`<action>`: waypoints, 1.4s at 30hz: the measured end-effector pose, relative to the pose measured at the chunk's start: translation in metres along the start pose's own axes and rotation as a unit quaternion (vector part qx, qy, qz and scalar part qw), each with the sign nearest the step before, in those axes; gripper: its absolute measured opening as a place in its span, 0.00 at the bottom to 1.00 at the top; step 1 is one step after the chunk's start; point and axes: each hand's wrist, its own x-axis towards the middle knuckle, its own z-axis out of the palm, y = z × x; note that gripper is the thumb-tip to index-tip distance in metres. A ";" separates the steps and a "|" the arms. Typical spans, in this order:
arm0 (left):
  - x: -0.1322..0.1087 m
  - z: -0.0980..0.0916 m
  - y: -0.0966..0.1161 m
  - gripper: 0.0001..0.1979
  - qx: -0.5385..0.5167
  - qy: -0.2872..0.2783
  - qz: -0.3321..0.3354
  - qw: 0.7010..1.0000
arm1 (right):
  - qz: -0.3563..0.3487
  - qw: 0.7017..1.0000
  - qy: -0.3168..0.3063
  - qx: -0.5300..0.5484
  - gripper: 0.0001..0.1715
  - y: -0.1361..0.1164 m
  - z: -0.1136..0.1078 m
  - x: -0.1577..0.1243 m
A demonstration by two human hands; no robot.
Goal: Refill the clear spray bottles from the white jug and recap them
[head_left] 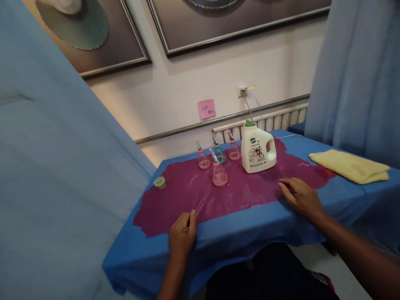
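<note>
The left hand (183, 234) is closed on the near end of a thin clear tube (202, 202), which points far-right toward a small flask (219, 175). The tube looks light, stiff and brittle (probably slick), so a gentle pinch suits it. The right hand (300, 196) lies flat and empty on the surface (250, 225).

Seen from the camera on my head: I look forward and down across the blue-covered table (237, 233) toward the wall (175, 96), my left hand (183, 235) and right hand (300, 198) close below.
</note>
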 end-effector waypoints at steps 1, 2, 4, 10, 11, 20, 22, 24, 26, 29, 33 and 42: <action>0.000 -0.001 0.001 0.25 -0.001 0.001 -0.001 1.000 | -0.002 1.000 0.000 -0.004 0.31 0.000 0.001 0.003; 0.001 -0.002 0.002 0.25 -0.003 0.002 0.000 1.000 | -0.003 1.000 -0.002 -0.010 0.33 0.000 0.003 0.005; 0.003 -0.004 0.003 0.25 -0.014 0.005 0.004 1.000 | 0.002 0.999 -0.008 -0.032 0.39 0.000 0.009 0.009; 0.014 -0.005 -0.005 0.22 -0.015 -0.001 0.009 1.000 | 0.031 0.993 -0.034 -0.105 0.44 0.000 0.029 0.019; 0.015 -0.005 -0.006 0.22 -0.011 -0.009 0.007 1.000 | 0.036 0.992 -0.036 -0.112 0.43 0.002 0.028 0.022; 0.016 0.003 -0.013 0.24 0.015 -0.028 -0.033 0.999 | 0.244 0.950 0.016 -0.196 0.43 0.068 -0.082 0.049; 0.015 0.006 -0.014 0.24 0.009 -0.012 -0.031 0.999 | 0.292 0.934 0.002 -0.208 0.46 0.081 -0.099 0.044; 0.015 0.007 -0.015 0.23 0.010 -0.022 -0.031 0.999 | 0.306 0.930 -0.023 -0.204 0.46 0.089 -0.103 0.040; 0.016 0.004 -0.015 0.23 0.016 -0.051 -0.032 0.998 | 0.296 0.935 -0.048 -0.189 0.43 0.093 -0.097 0.039; 0.018 -0.001 -0.016 0.22 0.021 -0.087 -0.027 0.996 | 0.281 0.943 -0.058 -0.167 0.40 0.096 -0.081 0.045; 0.021 -0.003 -0.014 0.23 0.032 -0.081 -0.046 0.995 | 0.275 0.949 -0.030 -0.152 0.38 0.103 -0.069 0.059; 0.019 -0.006 -0.004 0.22 0.062 -0.093 -0.037 0.993 | 0.215 0.963 0.028 -0.158 0.26 0.127 -0.086 0.055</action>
